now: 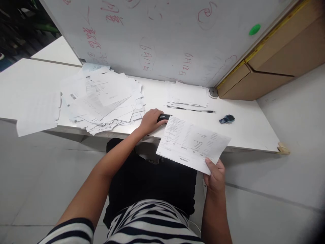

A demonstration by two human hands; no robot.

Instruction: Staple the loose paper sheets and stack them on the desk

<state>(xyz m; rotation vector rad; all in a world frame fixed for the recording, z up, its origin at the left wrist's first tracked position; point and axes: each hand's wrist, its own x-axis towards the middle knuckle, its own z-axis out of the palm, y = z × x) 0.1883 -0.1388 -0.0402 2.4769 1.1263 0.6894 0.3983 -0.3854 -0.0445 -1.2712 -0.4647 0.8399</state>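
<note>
My right hand (215,173) pinches the lower right edge of a printed sheet of paper (190,144), thumb on top. The sheet, with rows of text and small barcodes, is tilted over the table's front edge. My left hand (152,121) rests on the table, its fingers round a black stapler (164,117). The upper left corner of the sheet meets the stapler; whether it lies between the jaws I cannot tell. To the left of my left hand spreads a loose heap of printed papers (109,98).
A neater stack of paper (188,95) lies by the whiteboard (167,44), a thin black strip (190,109) along its front. Right of it is a small dark object (226,119). One sheet (38,112) overhangs the front edge at left. Cardboard boxes (261,81) stand at right.
</note>
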